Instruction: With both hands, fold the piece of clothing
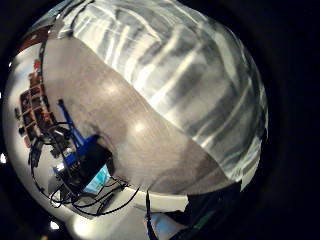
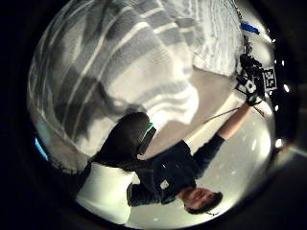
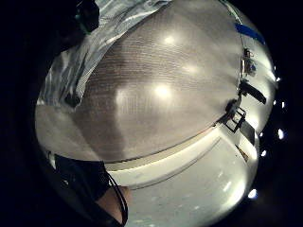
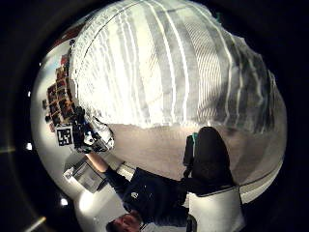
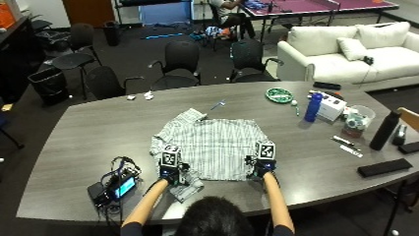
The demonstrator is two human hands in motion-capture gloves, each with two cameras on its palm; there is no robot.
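The striped shirt (image 5: pixel 209 147) lies spread on the grey table (image 5: pixel 92 132) in front of the person, with the left hand (image 5: pixel 171 172) on its near left corner and the right hand (image 5: pixel 262 166) on its near right corner, though whether their fingers pinch the cloth cannot be told.

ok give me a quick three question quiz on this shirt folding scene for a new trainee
1. True or false: both hands are at the near edge of the striped shirt.
2. Which stands right of the shirt on the table? A) blue bottle B) red mug C) laptop
3. Fill in: the left hand is at a shirt corner near the small black ______ with a lit screen.

Key
1. True: the right hand is at the other near corner.
2. A, the blue bottle.
3. Device.
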